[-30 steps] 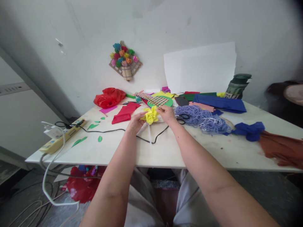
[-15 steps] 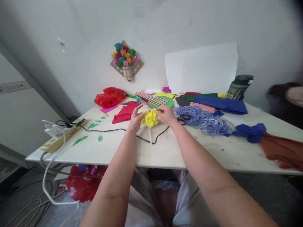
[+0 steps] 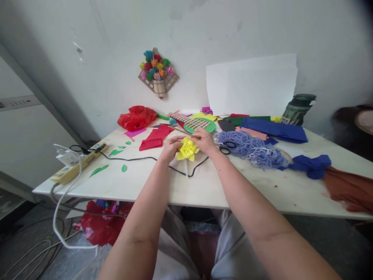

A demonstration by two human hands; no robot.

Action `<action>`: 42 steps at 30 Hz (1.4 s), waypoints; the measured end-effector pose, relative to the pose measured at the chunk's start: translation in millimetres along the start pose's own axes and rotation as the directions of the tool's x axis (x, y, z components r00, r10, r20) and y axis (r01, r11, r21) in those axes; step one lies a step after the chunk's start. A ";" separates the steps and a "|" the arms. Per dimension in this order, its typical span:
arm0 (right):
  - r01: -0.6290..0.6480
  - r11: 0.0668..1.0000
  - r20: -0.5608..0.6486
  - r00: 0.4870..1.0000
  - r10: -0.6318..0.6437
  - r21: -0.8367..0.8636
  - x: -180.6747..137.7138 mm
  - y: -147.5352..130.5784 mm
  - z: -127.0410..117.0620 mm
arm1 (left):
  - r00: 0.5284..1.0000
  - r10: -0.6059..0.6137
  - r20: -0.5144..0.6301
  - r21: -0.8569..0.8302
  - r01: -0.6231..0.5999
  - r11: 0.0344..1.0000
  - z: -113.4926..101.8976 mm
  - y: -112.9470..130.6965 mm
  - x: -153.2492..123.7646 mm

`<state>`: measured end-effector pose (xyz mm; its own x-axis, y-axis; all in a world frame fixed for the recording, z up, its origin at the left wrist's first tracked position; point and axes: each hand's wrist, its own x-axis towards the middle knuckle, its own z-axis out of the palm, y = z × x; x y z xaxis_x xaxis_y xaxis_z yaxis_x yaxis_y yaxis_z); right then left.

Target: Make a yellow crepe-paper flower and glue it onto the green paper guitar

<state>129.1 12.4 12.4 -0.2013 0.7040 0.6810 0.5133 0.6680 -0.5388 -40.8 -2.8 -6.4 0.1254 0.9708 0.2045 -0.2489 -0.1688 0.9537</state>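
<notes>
A yellow crepe paper flower (image 3: 188, 150) with ruffled petals is held over the front middle of the table, a pale stem (image 3: 187, 170) pointing down below it. My left hand (image 3: 170, 149) pinches a petal at the flower's left edge. In my right hand (image 3: 203, 140), at its upper right, is a thin brown stick (image 3: 182, 132) that slants across above the bloom. Some of the right fingertips are hidden behind the hand. Black-handled scissors (image 3: 225, 150) lie just right of the right hand, partly under a heap of purple yarn (image 3: 252, 149).
A yellow power strip (image 3: 77, 165) with a white charger stands at the left, its black cable (image 3: 136, 159) running across the table. Green paper leaves (image 3: 124, 168), red paper (image 3: 155, 138), a green guitar-shaped craft (image 3: 201, 124), a phone (image 3: 226, 125) and a dark bottle (image 3: 298, 109) lie or stand around.
My left hand's fingers have closed in from a more spread pose onto the petal edge. The flower has turned and its petals look more opened out. The view has shifted slightly.
</notes>
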 end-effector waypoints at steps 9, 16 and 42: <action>-0.007 1.000 0.029 1.000 0.008 -0.027 -1.2 -2.5 2.9 | 0.999 -0.051 -0.019 0.025 0.051 0.998 1.8 2.2 -2.2; -0.044 0.997 0.073 0.996 0.048 -0.064 -2.2 -4.8 4.6 | 0.994 -0.065 -0.086 -0.015 0.064 0.998 -0.6 -2.8 2.3; -0.055 0.996 0.294 0.953 0.074 -0.073 -5.7 8.7 -10.2 | 0.989 0.012 -0.149 0.162 0.013 0.987 -0.8 5.7 -1.9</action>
<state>143.2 11.7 8.9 -0.3991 0.7914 0.4631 0.5834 0.6088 -0.5376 -43.2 -5.5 -1.5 -0.0225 0.9833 0.1804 -0.0885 -0.1817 0.9794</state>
